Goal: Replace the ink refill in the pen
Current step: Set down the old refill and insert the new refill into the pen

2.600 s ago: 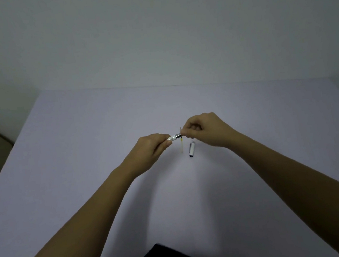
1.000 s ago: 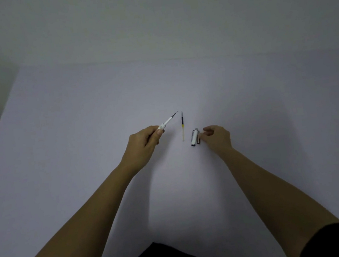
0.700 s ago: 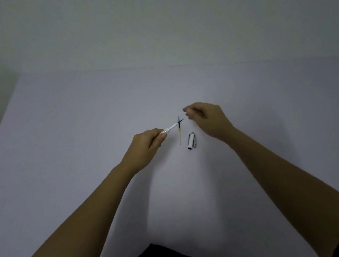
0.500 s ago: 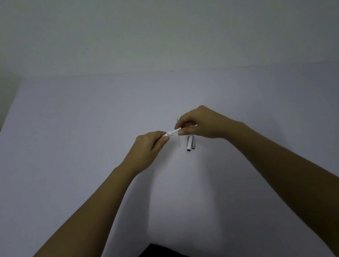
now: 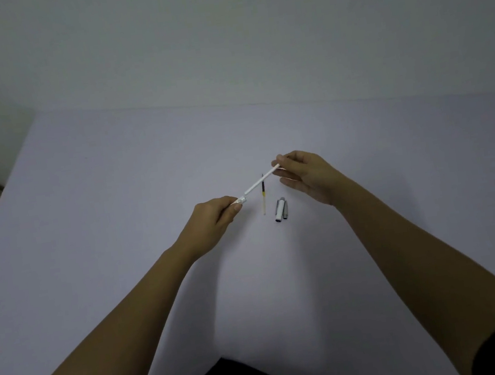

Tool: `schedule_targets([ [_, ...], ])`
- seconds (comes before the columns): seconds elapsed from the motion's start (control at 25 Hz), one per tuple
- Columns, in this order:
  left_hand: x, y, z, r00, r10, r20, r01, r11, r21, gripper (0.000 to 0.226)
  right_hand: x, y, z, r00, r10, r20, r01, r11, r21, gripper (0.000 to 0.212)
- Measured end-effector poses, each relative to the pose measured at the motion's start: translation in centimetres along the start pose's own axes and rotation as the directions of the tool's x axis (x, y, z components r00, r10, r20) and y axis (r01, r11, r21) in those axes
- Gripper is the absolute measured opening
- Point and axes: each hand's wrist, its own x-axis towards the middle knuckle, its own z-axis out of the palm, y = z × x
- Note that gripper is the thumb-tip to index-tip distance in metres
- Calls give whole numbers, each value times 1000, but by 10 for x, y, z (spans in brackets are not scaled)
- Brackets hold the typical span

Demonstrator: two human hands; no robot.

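Right hand (image 5: 307,176) pinches the far end of a thin white refill (image 5: 260,181) between thumb and forefinger, the other fingers spread loose, while the left hand (image 5: 212,220) is curled tight around the pen barrel (image 5: 240,201), its silver collar just peeking past the thumb, so the white stick bridges the two hands above the table (image 5: 114,189). Below that bridge lie one more refill (image 5: 263,196), slim, dark at the far tip and yellowish nearer, and just right of it one white-and-silver cap (image 5: 280,210). That makes two refills, one barrel and one cap, all near the middle, with bare pale tabletop stretching to the left edge and the back wall (image 5: 219,33).
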Motion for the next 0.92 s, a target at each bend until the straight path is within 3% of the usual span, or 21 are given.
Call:
schedule_targets([
  [0.16, 9, -3, 1, 1000, 6, -4, -6, 1000, 15, 40, 20, 14, 1, 988, 21, -154, -25, 999, -25, 10],
  [0.36, 28, -7, 4, 1000, -6, -16, 6, 1000, 7, 43, 47, 30, 6, 905, -164, -392, -18, 907, -421, 25],
  [0.6, 54, -16, 4, 998, -26, -54, 27, 1000, 8, 31, 84, 47, 10, 887, -252, -387, -117, 688, -716, 30],
  [0.92, 66, -30, 2, 997, -59, -45, 59, 998, 8, 29, 103, 59, 9, 901, -217, -376, -147, 663, -734, 32],
])
